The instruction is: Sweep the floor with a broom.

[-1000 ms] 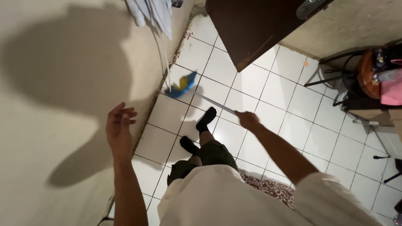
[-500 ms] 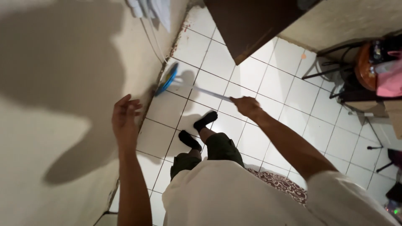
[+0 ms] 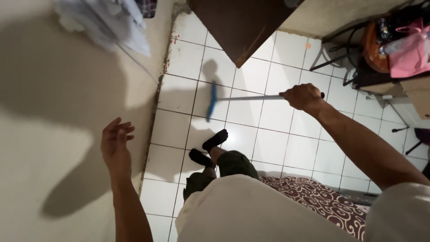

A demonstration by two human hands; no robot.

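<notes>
The broom head (image 3: 211, 101) rests on the floor (image 3: 277, 143) near the wall (image 3: 58, 134) at the left edge, its handle running right into the right hand (image 3: 304, 96). The person's feet (image 3: 208, 148) stand just behind it (nearer the camera). A patterned mat (image 3: 322, 201) lies right of the feet.

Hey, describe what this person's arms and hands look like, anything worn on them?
Both forearms are bare, with no watch, rings or gloves visible on the left hand or right hand. A pale short sleeve covers the right upper arm, part of a light shirt.
</notes>
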